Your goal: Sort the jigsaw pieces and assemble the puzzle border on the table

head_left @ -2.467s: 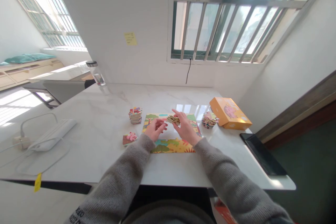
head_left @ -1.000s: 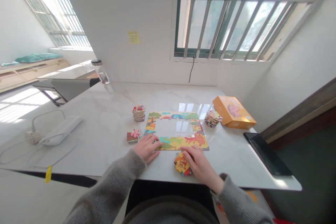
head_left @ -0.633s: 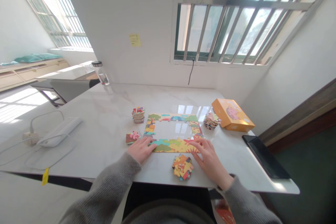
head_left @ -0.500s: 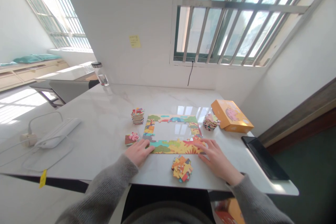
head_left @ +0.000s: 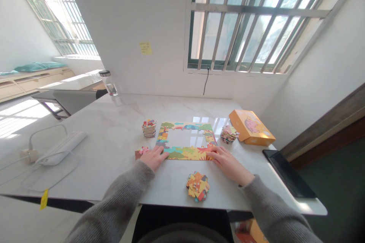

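Observation:
A colourful jigsaw frame [head_left: 185, 152] with a hollow middle lies flat on the white marble table [head_left: 114, 136]. My left hand [head_left: 152, 157] rests flat at the frame's near left corner, fingers touching its edge. My right hand [head_left: 226, 161] lies flat at the near right corner, fingertips on the frame. Neither hand holds anything. A loose heap of puzzle pieces [head_left: 197, 186] sits near the table's front edge, between my wrists.
Stacks of pieces stand left [head_left: 148, 128] and right [head_left: 227, 134] of the frame; a small pink pile [head_left: 139, 151] lies by my left hand. An orange box [head_left: 251, 127], a black tablet [head_left: 288, 172], a power strip [head_left: 61, 147] and a glass jar [head_left: 108, 83] also sit on the table.
Earlier both hands held a bundle of pieces above the frame. My right hand set it down as a heap at the front edge, then both hands settled on the frame's near corners.

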Motion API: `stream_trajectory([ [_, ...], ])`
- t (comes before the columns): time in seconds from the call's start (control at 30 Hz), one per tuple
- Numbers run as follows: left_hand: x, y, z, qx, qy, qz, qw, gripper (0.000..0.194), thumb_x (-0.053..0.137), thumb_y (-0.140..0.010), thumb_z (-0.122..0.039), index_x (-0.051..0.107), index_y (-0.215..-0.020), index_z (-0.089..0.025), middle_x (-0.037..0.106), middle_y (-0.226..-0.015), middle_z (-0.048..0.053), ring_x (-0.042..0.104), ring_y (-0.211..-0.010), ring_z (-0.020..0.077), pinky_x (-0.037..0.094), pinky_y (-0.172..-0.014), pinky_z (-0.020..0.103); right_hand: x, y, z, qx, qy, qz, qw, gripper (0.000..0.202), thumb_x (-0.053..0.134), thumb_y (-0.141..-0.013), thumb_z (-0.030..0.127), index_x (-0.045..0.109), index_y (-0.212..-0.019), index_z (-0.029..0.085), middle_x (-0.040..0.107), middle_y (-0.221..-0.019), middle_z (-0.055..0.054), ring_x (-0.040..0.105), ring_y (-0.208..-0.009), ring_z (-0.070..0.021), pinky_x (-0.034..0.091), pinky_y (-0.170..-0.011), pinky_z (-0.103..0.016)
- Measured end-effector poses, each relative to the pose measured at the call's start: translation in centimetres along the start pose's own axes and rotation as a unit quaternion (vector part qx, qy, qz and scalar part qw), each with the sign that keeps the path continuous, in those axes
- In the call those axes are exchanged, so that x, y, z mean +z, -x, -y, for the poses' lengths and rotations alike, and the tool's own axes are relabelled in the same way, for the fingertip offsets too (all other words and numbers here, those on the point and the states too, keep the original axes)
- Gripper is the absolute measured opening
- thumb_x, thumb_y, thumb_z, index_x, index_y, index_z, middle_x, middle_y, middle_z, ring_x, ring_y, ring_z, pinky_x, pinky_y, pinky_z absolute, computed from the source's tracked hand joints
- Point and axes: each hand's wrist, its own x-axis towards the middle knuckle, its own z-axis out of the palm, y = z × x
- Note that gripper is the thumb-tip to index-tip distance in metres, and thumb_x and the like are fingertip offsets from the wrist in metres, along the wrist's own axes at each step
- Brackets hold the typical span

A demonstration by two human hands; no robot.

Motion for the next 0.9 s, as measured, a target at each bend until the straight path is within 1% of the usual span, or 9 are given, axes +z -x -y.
stream_trajectory([
  [0.13,-0.2,-0.6,0.0,-0.017,0.007,0.012,1.000,0.037,0.041,-0.089,-0.003,0.068,-0.107,-0.022,0.059,-0.101,0.011,0.059,-0.098,0.0230,0.051,-0.070,0.030,0.3,-0.4,-0.5,-0.005,0.004,0.000,1.000,0.031,0.047,-0.097,0.013,0.067,-0.119,0.025,0.063,-0.112,-0.009,0.057,-0.109,-0.0238,0.053,-0.094,-0.045],
  [0.27,-0.3,-0.5,-0.5,-0.017,0.046,-0.016,0.999,0.034,0.041,-0.090,-0.005,0.068,-0.105,-0.020,0.060,-0.100,0.012,0.057,-0.095,0.0235,0.052,-0.076,0.034,0.5,-0.1,-0.3,-0.008,0.007,-0.028,1.000,0.034,0.047,-0.096,0.012,0.065,-0.122,0.026,0.063,-0.116,-0.010,0.057,-0.112,-0.0246,0.053,-0.095,-0.046],
  [0.4,-0.4,0.1,-2.5,0.058,0.122,-0.079,0.988,0.026,0.047,-0.095,-0.026,0.065,-0.112,-0.020,0.062,-0.104,0.011,0.057,-0.099,0.0246,0.049,-0.088,0.039,-0.2,1.0,1.3,0.009,0.002,-0.064,0.998,0.038,0.044,-0.095,0.010,0.061,-0.126,0.025,0.064,-0.118,-0.011,0.057,-0.113,-0.0277,0.051,-0.096,-0.052],
  [0.43,-0.4,0.3,-3.2,0.086,0.154,-0.087,0.980,0.028,0.049,-0.095,-0.033,0.063,-0.116,-0.021,0.063,-0.106,0.010,0.057,-0.100,0.0250,0.048,-0.090,0.040,-0.6,1.4,2.0,0.014,-0.016,-0.055,0.998,0.039,0.044,-0.095,0.011,0.059,-0.128,0.026,0.064,-0.116,-0.011,0.058,-0.111,-0.0273,0.051,-0.095,-0.051],
  [0.5,-0.3,0.5,-4.8,0.133,0.213,-0.083,0.964,0.045,0.056,-0.092,-0.049,0.057,-0.127,-0.022,0.063,-0.110,0.010,0.057,-0.102,0.0259,0.047,-0.092,0.040,-1.5,2.3,3.3,0.024,-0.079,0.009,0.997,0.044,0.052,-0.094,0.018,0.051,-0.137,0.027,0.064,-0.114,-0.009,0.060,-0.106,-0.0245,0.053,-0.095,-0.045],
  [0.57,-0.2,0.4,-6.3,0.163,0.242,-0.057,0.955,0.072,0.065,-0.081,-0.061,0.048,-0.138,-0.021,0.063,-0.114,0.011,0.057,-0.102,0.0280,0.046,-0.093,0.042,-2.2,3.1,4.6,0.017,-0.125,0.082,0.989,0.067,0.065,-0.087,0.026,0.038,-0.148,0.027,0.062,-0.118,-0.009,0.061,-0.106,-0.0240,0.053,-0.096,-0.041],
  [0.67,0.1,-0.1,-7.9,0.173,0.229,-0.027,0.958,0.097,0.071,-0.071,-0.067,0.036,-0.148,-0.019,0.062,-0.117,0.013,0.057,-0.102,0.0309,0.045,-0.092,0.045,-2.3,3.6,6.0,0.005,-0.105,0.126,0.986,0.089,0.074,-0.078,0.028,0.030,-0.154,0.026,0.059,-0.124,-0.011,0.056,-0.114,-0.0288,0.047,-0.102,-0.045],
  [0.77,0.3,-0.5,-8.6,0.160,0.206,-0.024,0.965,0.100,0.071,-0.070,-0.066,0.032,-0.150,-0.019,0.061,-0.117,0.013,0.056,-0.102,0.0315,0.044,-0.092,0.045,-1.3,3.4,6.7,0.006,-0.066,0.122,0.990,0.088,0.071,-0.079,0.025,0.028,-0.155,0.026,0.059,-0.123,-0.011,0.055,-0.111,-0.0305,0.047,-0.099,-0.049],
  [0.9,0.6,-0.6,-8.3,0.148,0.192,-0.044,0.969,0.093,0.069,-0.075,-0.064,0.033,-0.149,-0.019,0.062,-0.116,0.013,0.057,-0.102,0.0309,0.044,-0.091,0.043,0.3,2.7,6.9,0.004,-0.050,0.109,0.993,0.085,0.066,-0.082,0.019,0.025,-0.156,0.024,0.059,-0.122,-0.012,0.054,-0.109,-0.0306,0.047,-0.097,-0.049],
])
